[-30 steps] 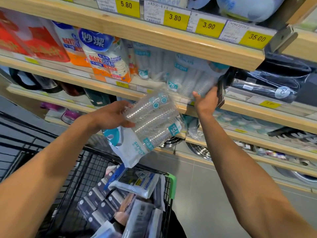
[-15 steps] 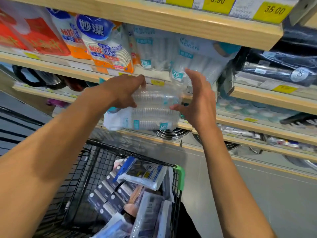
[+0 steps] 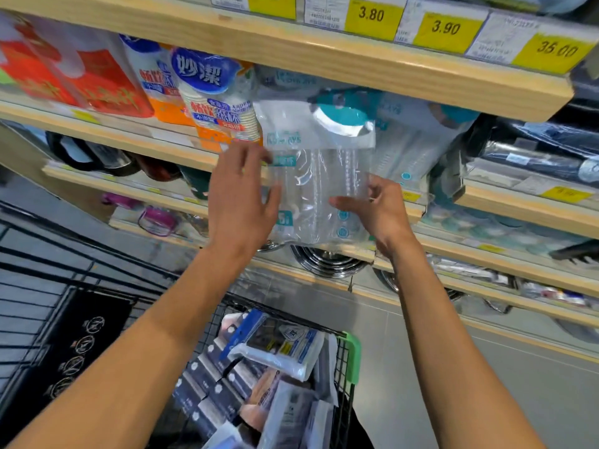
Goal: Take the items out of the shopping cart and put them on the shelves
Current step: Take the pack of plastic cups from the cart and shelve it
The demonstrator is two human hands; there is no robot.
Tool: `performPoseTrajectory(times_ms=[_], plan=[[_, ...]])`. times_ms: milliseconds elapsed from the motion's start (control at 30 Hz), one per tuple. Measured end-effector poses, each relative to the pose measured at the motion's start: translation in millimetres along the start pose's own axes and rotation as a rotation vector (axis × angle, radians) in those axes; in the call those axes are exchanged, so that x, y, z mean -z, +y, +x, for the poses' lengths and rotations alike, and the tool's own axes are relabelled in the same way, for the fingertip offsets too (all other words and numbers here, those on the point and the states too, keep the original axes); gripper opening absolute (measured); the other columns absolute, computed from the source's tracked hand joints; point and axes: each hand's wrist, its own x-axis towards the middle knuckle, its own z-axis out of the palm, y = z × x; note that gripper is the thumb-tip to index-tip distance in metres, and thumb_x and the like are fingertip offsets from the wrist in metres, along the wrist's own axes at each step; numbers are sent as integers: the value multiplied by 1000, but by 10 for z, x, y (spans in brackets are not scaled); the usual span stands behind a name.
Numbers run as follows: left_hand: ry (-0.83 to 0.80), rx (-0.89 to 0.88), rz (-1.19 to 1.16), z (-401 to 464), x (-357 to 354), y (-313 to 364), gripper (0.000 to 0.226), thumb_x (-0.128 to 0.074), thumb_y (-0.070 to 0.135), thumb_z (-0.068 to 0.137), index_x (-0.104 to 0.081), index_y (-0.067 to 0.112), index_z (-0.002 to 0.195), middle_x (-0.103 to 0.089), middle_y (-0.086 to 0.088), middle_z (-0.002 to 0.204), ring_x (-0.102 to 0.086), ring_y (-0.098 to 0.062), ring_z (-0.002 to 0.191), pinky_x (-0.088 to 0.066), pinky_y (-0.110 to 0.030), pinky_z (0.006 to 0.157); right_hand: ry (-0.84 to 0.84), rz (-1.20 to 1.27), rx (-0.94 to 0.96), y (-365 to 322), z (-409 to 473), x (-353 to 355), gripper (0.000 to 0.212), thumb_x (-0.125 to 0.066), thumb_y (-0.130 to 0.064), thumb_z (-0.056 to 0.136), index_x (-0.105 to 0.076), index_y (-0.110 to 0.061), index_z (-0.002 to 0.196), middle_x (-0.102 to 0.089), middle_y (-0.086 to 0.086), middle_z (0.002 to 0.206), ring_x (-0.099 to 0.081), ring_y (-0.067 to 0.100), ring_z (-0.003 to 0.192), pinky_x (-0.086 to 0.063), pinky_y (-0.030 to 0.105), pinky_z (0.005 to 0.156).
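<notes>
A clear bag of plastic cups point(image 3: 319, 176) with a white and teal header stands upright in front of the wooden shelf point(image 3: 181, 157), held between both hands. My left hand point(image 3: 241, 202) lies against its left side with the fingers spread. My right hand point(image 3: 376, 207) pinches its lower right edge. Similar cup packs point(image 3: 418, 147) sit on the shelf right behind it. Below, the black wire shopping cart point(image 3: 348, 354) with a green corner holds several packets, with a white and blue pack point(image 3: 278, 348) on top.
Orange paper-cup packs point(image 3: 214, 102) and red packs point(image 3: 74, 79) stand to the left on the same shelf. Yellow price tags point(image 3: 447, 29) line the shelf above. Dark wrapped goods point(image 3: 544, 157) lie to the right. Steel bowls point(image 3: 324, 260) and kettles fill lower shelves. Grey floor lies beside the cart.
The cup bag has been turned from lying sideways to upright and raised toward the shelf. My right hand moved from the shelved packs onto the bag's lower right edge.
</notes>
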Motion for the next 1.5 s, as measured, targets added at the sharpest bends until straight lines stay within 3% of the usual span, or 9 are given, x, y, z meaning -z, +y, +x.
performPoseTrajectory(times_ms=[133,200,367,600,800,1000,1133,1267,1500], plan=[[-374,885,-622,-43,-269,-205,47,-67,41,88,-47,14,120,-59,-9,122,-60,-28,107,-51,-45,92,-8,67,-1,-56,278,-45,41,-89,-13,66,-48,-12,64,-56,3,65,-58,13,64,-48,25,65],[-462,1030,-875,-17,-318,-234,23,-63,22,93,-52,18,113,-63,-12,121,-67,-27,102,-55,-46,88,-9,12,13,-61,381,-95,48,-90,-17,64,-42,-18,66,-43,6,70,-48,17,67,-43,32,67],[-318,785,-854,94,-348,-339,34,-63,-1,90,-47,20,113,-60,-7,117,-68,-24,93,-62,-43,78,-56,-23,205,-247,558,-187,42,-80,-5,77,-45,-22,63,-52,-18,60,-51,-6,54,-43,12,58],[-103,517,-584,592,-516,-338,28,-62,16,93,-48,12,117,-57,4,106,-59,-16,101,-54,-45,90,345,-376,362,-264,810,-266,52,-76,-54,75,-45,-14,64,-39,-5,56,-26,12,51,-29,20,48],[-91,481,-331,811,-717,-427,23,-71,21,87,-58,17,106,-62,12,94,-68,-16,94,-55,-42,87,450,-634,358,-285,776,-308,56,-64,-62,81,-46,-10,75,-51,6,73,-44,25,71,-31,36,65],[-31,553,-202,892,-818,-442,19,-76,29,83,-67,15,92,-72,-1,86,-69,-20,84,-56,-39,83,430,-764,347,-329,810,-280,63,-59,-71,77,-36,-15,60,-56,9,68,-44,29,65,-39,42,68],[-53,549,-89,825,-837,-406,19,-74,36,84,-71,21,94,-74,-1,91,-69,-22,89,-55,-37,83,418,-761,352,-203,784,-322,61,-53,-63,88,-57,-2,96,-66,17,93,-57,37,87,-30,36,69],[-65,429,118,760,-782,-320,40,-65,58,84,-75,22,97,-74,-2,90,-67,-24,89,-50,-36,76,453,-714,411,-10,751,-304,53,-41,-58,98,-55,-7,91,-67,15,80,-49,35,69,-27,33,66],[105,652,-372,575,-810,-183,32,-68,51,84,-63,19,89,-65,13,78,-64,-8,76,-53,-31,74,599,-272,399,171,523,-344,32,-70,-40,87,-54,-13,89,-63,-1,68,-58,17,63,-41,28,61]])
